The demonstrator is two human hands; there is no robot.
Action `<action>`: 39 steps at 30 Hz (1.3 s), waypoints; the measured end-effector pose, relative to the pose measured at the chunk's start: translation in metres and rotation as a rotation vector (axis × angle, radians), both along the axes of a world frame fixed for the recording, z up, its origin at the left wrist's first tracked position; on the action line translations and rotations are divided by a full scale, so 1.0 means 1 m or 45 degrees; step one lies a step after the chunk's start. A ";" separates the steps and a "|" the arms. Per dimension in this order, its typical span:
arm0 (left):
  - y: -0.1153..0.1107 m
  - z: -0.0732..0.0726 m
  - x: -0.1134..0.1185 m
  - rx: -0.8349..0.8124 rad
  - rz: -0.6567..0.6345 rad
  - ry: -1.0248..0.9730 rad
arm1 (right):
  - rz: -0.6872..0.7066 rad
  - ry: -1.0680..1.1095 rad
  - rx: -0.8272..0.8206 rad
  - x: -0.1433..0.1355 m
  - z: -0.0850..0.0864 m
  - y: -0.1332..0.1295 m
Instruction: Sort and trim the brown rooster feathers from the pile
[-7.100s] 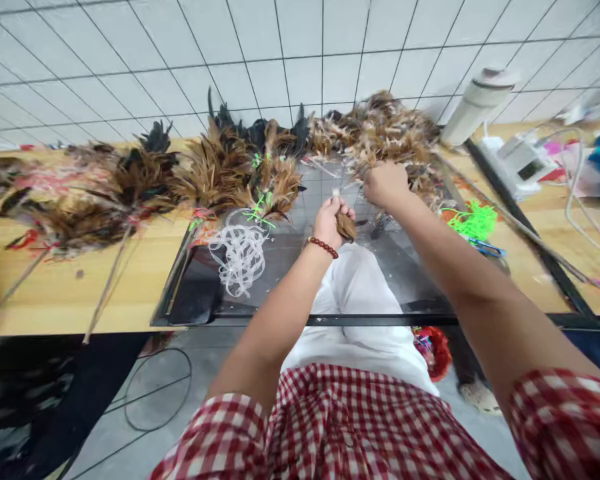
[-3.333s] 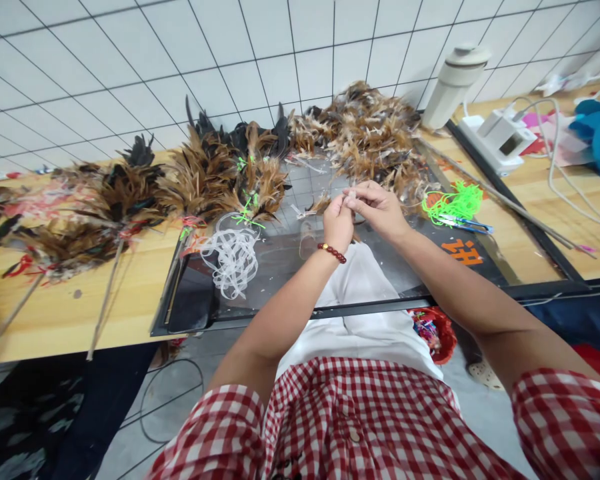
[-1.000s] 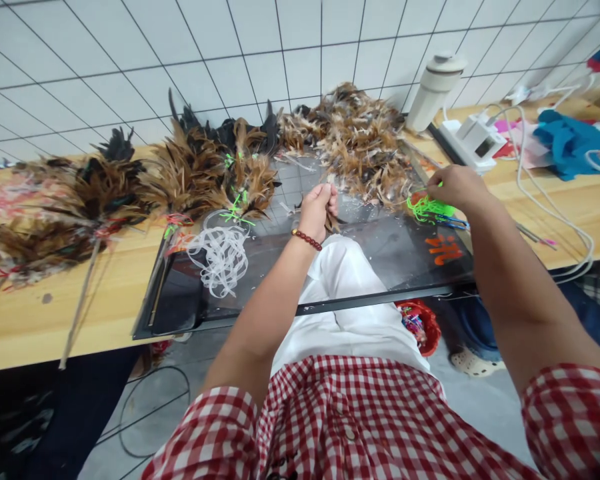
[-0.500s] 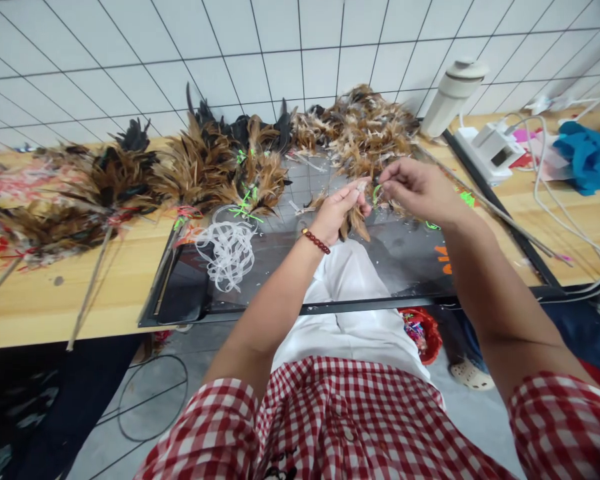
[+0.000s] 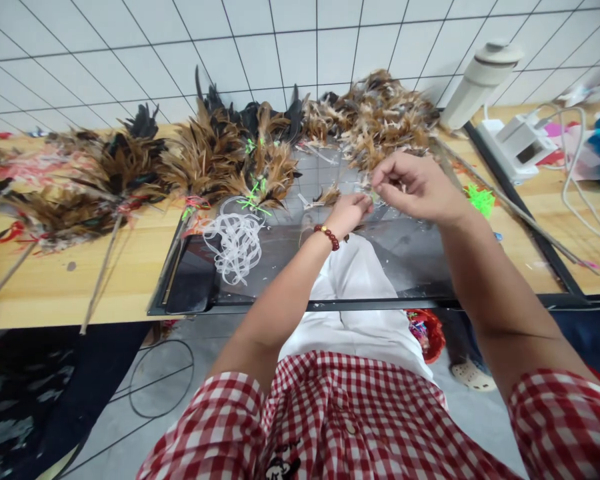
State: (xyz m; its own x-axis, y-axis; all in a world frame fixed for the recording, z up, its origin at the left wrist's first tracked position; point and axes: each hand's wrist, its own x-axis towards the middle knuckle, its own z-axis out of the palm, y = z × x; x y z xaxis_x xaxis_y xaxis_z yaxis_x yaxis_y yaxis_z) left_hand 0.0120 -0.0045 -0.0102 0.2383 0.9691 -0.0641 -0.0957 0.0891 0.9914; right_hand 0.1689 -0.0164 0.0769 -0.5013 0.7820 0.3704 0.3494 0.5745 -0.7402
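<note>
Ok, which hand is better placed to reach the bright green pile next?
Probably the right hand: it is nearer the bright green pile, while the left hand is farther across.

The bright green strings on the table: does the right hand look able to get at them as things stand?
Probably yes. The green strings show just past the right wrist, perhaps partly hidden by it, and nothing seems to block the right hand from moving back to them.

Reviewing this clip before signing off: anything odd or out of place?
No clear damage. White ribbon lies in a loose tangle on the glass, left of the left hand, with pale scraps strewn about. One stick pokes past the front edge of the table. The bottle looks tilted, possibly just lens distortion.
</note>
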 end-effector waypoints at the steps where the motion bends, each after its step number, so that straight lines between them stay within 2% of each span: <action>1: -0.002 0.000 0.001 0.059 -0.110 0.084 | 0.018 -0.050 -0.030 -0.003 0.004 0.003; 3: -0.008 0.004 0.002 0.145 -0.330 0.178 | -0.031 -0.093 -0.129 -0.007 0.005 0.017; 5: -0.013 0.010 0.003 0.196 -0.396 0.118 | -0.117 -0.056 -0.194 -0.005 -0.006 0.036; 6: -0.013 0.013 0.003 0.195 -0.376 0.061 | -0.148 -0.043 -0.202 -0.001 -0.015 0.044; 9: -0.008 0.016 0.001 0.122 -0.143 -0.059 | -0.252 -0.086 -0.160 0.018 -0.045 0.053; 12: 0.002 0.012 -0.002 0.134 0.141 -0.001 | -0.302 -0.282 0.044 0.029 -0.060 0.035; 14: 0.007 0.008 -0.003 0.223 0.253 0.138 | -0.236 -0.522 0.231 0.026 -0.053 0.016; 16: 0.006 0.005 -0.003 0.322 0.275 0.323 | -0.158 -0.806 0.433 0.016 -0.036 -0.001; 18: 0.001 0.004 -0.002 0.409 0.201 0.499 | -0.115 -1.028 0.604 0.005 -0.017 -0.009; 21: -0.007 0.006 0.000 0.504 -0.058 0.621 | -0.064 -1.128 0.734 -0.001 0.001 0.001; 24: -0.012 0.010 0.001 0.553 -0.203 0.518 | 0.042 -0.965 0.683 0.004 -0.001 0.026; 26: -0.012 0.012 0.001 0.558 -0.229 0.365 | -0.003 -0.782 0.535 0.011 -0.009 0.039; 29: -0.007 0.010 0.000 0.415 -0.142 0.104 | -0.219 -0.623 0.278 0.019 -0.020 0.045; 32: 0.000 0.004 0.000 0.168 0.025 -0.021 | -0.294 -0.662 0.245 0.019 -0.027 0.034; 34: 0.004 0.001 0.001 0.126 0.142 0.077 | -0.245 -0.799 0.376 0.013 -0.027 0.022; 36: 0.005 0.000 0.000 0.184 0.209 0.302 | -0.220 -0.991 0.525 0.006 -0.025 0.012; 39: -0.002 0.008 0.000 0.284 0.130 0.725 | -0.256 -1.152 0.641 -0.002 -0.020 0.007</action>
State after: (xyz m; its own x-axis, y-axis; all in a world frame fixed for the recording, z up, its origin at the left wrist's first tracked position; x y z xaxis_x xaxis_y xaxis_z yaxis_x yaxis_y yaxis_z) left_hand 0.0117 -0.0060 -0.0026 0.1313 0.9899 0.0531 0.4570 -0.1080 0.8829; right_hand 0.1671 -0.0095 0.0569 -0.6309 0.7417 0.2277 0.7754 0.6130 0.1518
